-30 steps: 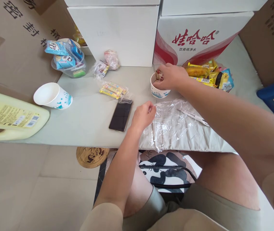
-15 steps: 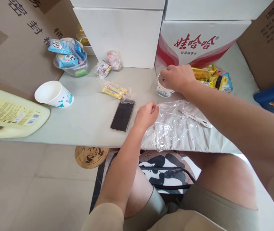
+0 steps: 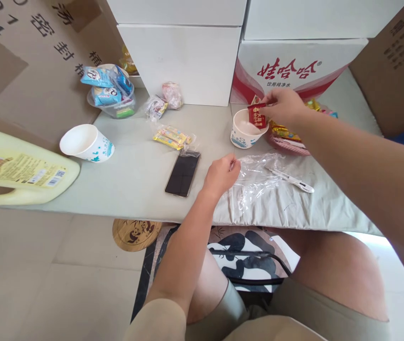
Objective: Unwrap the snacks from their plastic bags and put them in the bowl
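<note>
My right hand [image 3: 284, 110] pinches small red packets [image 3: 257, 116] by their edge, with printing in gold, over the mouth of a white paper cup [image 3: 242, 137]. The lower part of the front packet hangs inside the rim. My left hand [image 3: 222, 174] is closed at the edge of a crumpled clear plastic bag [image 3: 255, 182], fingertips pinched on the film. A white utility knife [image 3: 296, 182] rests on the bag's right side. Behind the cup, a pink basket [image 3: 289, 148] of snack packets is partly covered by my right forearm.
A phone [image 3: 183, 173] lies left of my left hand, below yellow wrapped snacks [image 3: 171, 137]. Another paper cup [image 3: 97, 147] lies tilted beside a pale yellow jug [image 3: 27, 166]. A clear tub [image 3: 111, 110] holds blue packets. White boxes [image 3: 184, 61] stand along the back.
My right hand has risen out of the cup and moved right, bringing the red packets into sight. My left hand stays closed at the plastic bag. The view has shifted slightly.
</note>
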{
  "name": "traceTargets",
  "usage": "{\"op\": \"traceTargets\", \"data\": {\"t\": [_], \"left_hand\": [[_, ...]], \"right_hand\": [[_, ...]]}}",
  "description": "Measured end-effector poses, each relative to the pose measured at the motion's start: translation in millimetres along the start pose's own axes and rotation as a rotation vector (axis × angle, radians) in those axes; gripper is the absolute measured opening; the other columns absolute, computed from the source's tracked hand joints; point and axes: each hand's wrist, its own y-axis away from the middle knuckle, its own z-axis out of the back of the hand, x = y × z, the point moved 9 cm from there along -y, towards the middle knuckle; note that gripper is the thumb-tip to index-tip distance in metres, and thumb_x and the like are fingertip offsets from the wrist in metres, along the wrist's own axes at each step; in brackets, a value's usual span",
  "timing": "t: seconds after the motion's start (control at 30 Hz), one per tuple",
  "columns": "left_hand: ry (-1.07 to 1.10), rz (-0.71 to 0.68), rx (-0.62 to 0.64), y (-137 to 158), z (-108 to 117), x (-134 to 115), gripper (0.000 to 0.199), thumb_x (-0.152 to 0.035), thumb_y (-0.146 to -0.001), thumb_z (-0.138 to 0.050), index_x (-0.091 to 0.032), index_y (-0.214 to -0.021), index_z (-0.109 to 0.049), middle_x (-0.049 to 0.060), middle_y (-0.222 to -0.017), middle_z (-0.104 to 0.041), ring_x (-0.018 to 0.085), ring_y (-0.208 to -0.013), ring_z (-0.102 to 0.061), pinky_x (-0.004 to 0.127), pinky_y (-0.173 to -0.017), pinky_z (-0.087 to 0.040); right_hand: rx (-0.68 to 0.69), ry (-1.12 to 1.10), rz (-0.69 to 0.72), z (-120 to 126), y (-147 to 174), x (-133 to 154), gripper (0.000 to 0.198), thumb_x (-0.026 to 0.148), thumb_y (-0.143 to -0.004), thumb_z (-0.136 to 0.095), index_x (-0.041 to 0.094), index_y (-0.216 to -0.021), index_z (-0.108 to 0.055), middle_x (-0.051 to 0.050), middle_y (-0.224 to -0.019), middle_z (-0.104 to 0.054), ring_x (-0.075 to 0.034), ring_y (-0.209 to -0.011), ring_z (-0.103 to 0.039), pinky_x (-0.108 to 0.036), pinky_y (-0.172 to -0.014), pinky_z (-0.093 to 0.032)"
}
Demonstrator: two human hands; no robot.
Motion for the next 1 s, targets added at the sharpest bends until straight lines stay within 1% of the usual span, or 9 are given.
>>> {"op": "traceTargets", "data": {"t": [0.1,0.2,0.27,0.33,0.43,0.6,0.7,0.8,1.0], "left_hand": [[0.004,-0.012,0.015,-2,-6,-6,0.017,-0.030,-0.095,-0.051,-0.022,-0.082,-0.060,0.003,-0.084,-0.072,0.017,-0.080,-0.068,0.025,-0.071,-0.049],[0.011,-0.009,0.030,-3,-11,-9,0.019,-0.030,-0.096,-0.048,-0.022,-0.081,-0.057,0.002,-0.083,-0.071,0.016,-0.076,-0.068,0.025,-0.069,-0.048],[0.019,-0.007,0.037,-4,-13,-10,0.019,-0.030,-0.096,-0.048,-0.022,-0.080,-0.057,0.002,-0.083,-0.071,0.016,-0.075,-0.068,0.025,-0.068,-0.048],[0.031,-0.015,0.032,-4,-13,-10,0.018,-0.029,-0.096,-0.049,-0.022,-0.081,-0.058,0.002,-0.083,-0.071,0.016,-0.076,-0.068,0.026,-0.069,-0.049],[0.049,-0.024,0.016,-5,-12,-9,0.017,-0.030,-0.095,-0.052,-0.022,-0.083,-0.061,0.003,-0.085,-0.071,0.017,-0.077,-0.069,0.026,-0.071,-0.050],[0.037,-0.004,0.021,-7,-16,-5,0.017,-0.030,-0.095,-0.053,-0.022,-0.083,-0.062,0.003,-0.083,-0.071,0.017,-0.076,-0.069,0.027,-0.070,-0.051],[0.025,0.001,0.038,-7,-18,-5,0.018,-0.031,-0.095,-0.052,-0.022,-0.083,-0.062,0.002,-0.080,-0.070,0.017,-0.075,-0.068,0.027,-0.070,-0.050],[0.010,0.007,0.042,-9,-18,-7,0.019,-0.031,-0.095,-0.050,-0.023,-0.082,-0.061,0.002,-0.079,-0.070,0.017,-0.075,-0.068,0.027,-0.069,-0.049],[-0.016,-0.016,0.062,-15,-20,-9,0.023,-0.031,-0.097,-0.047,-0.023,-0.077,-0.056,0.001,-0.075,-0.070,0.017,-0.072,-0.065,0.028,-0.068,-0.045]], "right_hand": [[-0.111,-0.269,-0.057,24,-4,-9,0.015,0.006,-0.081,-0.068,0.016,-0.087,-0.059,-0.004,-0.090,-0.068,-0.010,-0.073,-0.057,-0.029,-0.076,-0.051],[-0.230,-0.372,-0.097,59,-3,-27,0.020,0.006,-0.086,-0.061,0.013,-0.105,-0.061,-0.011,-0.106,-0.069,-0.012,-0.076,-0.063,-0.030,-0.073,-0.052],[-0.379,-0.286,-0.152,90,4,-49,0.034,0.005,-0.085,-0.058,0.009,-0.118,-0.062,-0.019,-0.121,-0.068,-0.016,-0.086,-0.066,-0.034,-0.075,-0.052],[-0.543,-0.009,-0.170,121,16,-64,0.035,0.006,-0.083,-0.059,0.008,-0.116,-0.068,-0.022,-0.123,-0.069,-0.021,-0.097,-0.067,-0.038,-0.079,-0.049],[-0.554,0.233,-0.171,138,24,-80,0.034,0.009,-0.087,-0.058,0.014,-0.118,-0.070,-0.022,-0.122,-0.072,-0.025,-0.102,-0.068,-0.042,-0.080,-0.048],[-0.382,0.387,0.036,122,4,-58,0.037,0.009,-0.093,-0.052,0.018,-0.126,-0.065,-0.018,-0.128,-0.069,-0.024,-0.117,-0.064,-0.040,-0.093,-0.045],[-0.134,0.568,0.108,85,-21,-48,0.039,0.012,-0.094,-0.054,0.014,-0.132,-0.063,-0.023,-0.132,-0.066,-0.028,-0.120,-0.061,-0.043,-0.094,-0.042],[0.100,0.633,0.080,47,-39,-59,0.046,0.016,-0.094,-0.058,0.013,-0.140,-0.059,-0.025,-0.132,-0.066,-0.029,-0.112,-0.064,-0.043,-0.088,-0.043],[0.131,0.658,0.048,31,-59,-69,0.042,0.017,-0.096,-0.061,0.014,-0.138,-0.063,-0.023,-0.136,-0.065,-0.026,-0.117,-0.062,-0.044,-0.090,-0.042]]}}
